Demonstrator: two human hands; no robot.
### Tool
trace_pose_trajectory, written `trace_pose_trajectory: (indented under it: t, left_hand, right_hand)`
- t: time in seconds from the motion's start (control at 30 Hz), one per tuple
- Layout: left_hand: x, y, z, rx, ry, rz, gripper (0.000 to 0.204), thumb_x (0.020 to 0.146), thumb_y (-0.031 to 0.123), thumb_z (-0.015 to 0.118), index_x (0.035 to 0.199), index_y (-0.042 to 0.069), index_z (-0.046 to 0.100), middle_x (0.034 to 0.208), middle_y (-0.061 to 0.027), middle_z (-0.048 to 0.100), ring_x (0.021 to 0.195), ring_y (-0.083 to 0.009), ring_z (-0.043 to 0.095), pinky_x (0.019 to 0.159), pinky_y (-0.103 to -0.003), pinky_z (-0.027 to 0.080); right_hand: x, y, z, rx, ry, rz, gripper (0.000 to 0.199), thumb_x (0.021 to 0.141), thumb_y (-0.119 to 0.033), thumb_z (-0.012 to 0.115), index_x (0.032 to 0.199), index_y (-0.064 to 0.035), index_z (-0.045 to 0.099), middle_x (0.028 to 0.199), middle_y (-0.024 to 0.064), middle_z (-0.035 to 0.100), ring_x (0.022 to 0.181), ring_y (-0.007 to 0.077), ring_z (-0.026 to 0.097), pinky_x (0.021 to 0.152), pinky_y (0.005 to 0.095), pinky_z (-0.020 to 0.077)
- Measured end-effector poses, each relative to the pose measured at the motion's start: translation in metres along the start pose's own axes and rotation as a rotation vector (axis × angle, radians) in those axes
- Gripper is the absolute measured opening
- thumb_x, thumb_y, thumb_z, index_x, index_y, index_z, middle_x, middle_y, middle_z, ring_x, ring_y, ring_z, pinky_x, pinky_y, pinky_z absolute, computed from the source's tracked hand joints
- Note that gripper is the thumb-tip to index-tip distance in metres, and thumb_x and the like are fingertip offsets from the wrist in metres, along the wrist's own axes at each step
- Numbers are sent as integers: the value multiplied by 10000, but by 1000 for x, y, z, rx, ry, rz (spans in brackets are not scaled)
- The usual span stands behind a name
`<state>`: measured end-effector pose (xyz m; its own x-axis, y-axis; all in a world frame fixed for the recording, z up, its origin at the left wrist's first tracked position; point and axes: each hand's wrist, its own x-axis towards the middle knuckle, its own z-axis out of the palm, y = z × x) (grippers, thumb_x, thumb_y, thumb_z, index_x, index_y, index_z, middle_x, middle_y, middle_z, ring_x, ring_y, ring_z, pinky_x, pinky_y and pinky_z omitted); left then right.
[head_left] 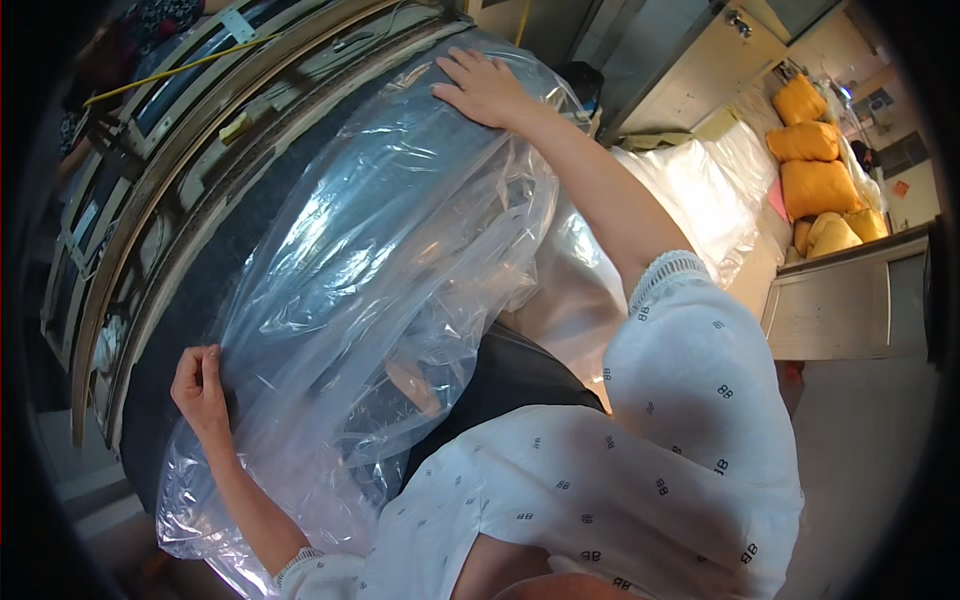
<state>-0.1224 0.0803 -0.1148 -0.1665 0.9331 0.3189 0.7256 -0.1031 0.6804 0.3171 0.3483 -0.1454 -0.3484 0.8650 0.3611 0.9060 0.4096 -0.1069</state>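
Observation:
A large clear plastic sheet or bag (380, 220) lies crinkled over a dark worktop (165, 345) and hangs over its near edge towards my lap. My right hand (485, 90) rests flat at the sheet's far end, fingers spread, holding nothing. At the sheet's left edge my left hand (200, 390) is closed, thumb and fingers pinched together. The sheet's edge runs right beside those fingertips; what lies between them is too small to make out.
Along the worktop's far side runs a machine with long curved rails (150, 215) and a yellow cord (180, 70). To the right lies a heap of white plastic (700, 190). Orange bundles (820, 185) are stacked behind it, near a metal cabinet (830, 310).

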Motion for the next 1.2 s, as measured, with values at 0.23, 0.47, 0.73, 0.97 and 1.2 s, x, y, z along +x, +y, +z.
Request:
trace_pose_trajectory:
  t: [0.23,0.47,0.73,0.97,1.2]
  left_hand:
    - [-69,-50,-75,92,162,-85,136,853,73,560,739,6,531,673,25,483,636,-43,408,578,-171,335]
    - [-89,-33,-87,171,127,-48,124,806,40,599,730,1,509,656,-3,410,575,-71,356,514,-200,293]
    - [-117,-1,-70,255,284,21,75,756,14,644,750,6,570,671,-24,450,581,-98,380,506,-217,292]
    - [-172,-14,-134,903,487,198,103,747,67,683,792,23,602,683,-63,556,576,-204,473,550,-318,389]
    - [-224,25,-134,1257,444,262,182,749,171,698,861,79,588,697,-32,568,596,-198,487,624,-325,365]
  right_hand:
    - [-38,-14,-28,223,-18,-329,547,892,-401,407,1262,1,392,1351,168,343,1255,330,301,1030,369,251]
    - [-14,-14,-15,189,-98,-278,550,913,-393,367,1296,2,358,1375,162,312,1287,287,266,1056,364,198]
    - [9,-14,-6,129,-167,-277,559,920,-443,289,1365,-105,274,1428,75,237,1327,229,184,1067,438,139]
    - [-42,-71,-17,175,-152,-472,547,917,-432,293,1351,-99,301,1418,69,263,1318,218,211,1062,451,149]
    - [6,-62,3,442,-118,-463,431,853,-295,490,1252,-134,457,1248,51,494,1089,243,507,905,359,403]
